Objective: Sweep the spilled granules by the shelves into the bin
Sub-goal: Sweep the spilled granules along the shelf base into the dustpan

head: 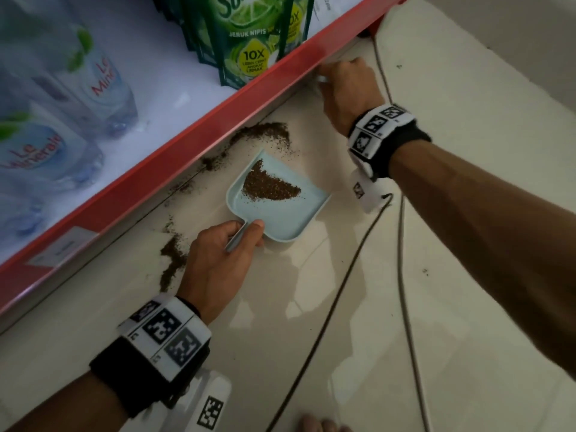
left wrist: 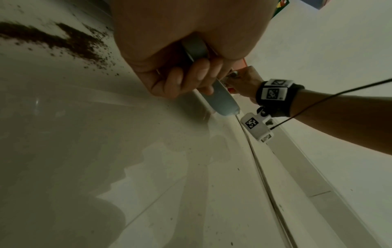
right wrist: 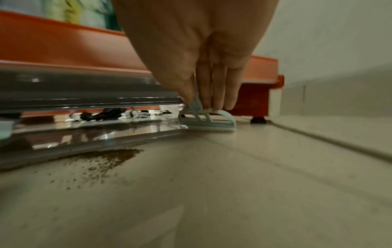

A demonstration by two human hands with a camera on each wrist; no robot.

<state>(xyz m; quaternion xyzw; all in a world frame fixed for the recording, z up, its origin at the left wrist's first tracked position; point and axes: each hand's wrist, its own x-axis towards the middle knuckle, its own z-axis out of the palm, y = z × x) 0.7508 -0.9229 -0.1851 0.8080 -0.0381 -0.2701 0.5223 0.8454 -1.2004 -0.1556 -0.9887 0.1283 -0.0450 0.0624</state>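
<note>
A pale blue dustpan (head: pixel 280 213) lies on the floor beside the red shelf base (head: pixel 174 157), with a heap of brown granules (head: pixel 268 187) in it. My left hand (head: pixel 224 254) grips its handle (left wrist: pixel 214 94). More granules lie at the shelf edge (head: pixel 265 134), further left (head: pixel 173 260), and in the right wrist view (right wrist: pixel 106 157). My right hand (head: pixel 346 88) pinches the handle of a small pale blue brush (right wrist: pixel 208 120), whose head rests on the floor at the shelf's foot. No bin is in view.
Water bottles (head: pixel 62 113) and green detergent pouches (head: pixel 249 39) stand on the shelf above. Two thin cables (head: pixel 343 260) trail over the beige tiled floor (head: pixel 467 104) to the right of the dustpan. Toes (head: pixel 321 425) show at the bottom edge.
</note>
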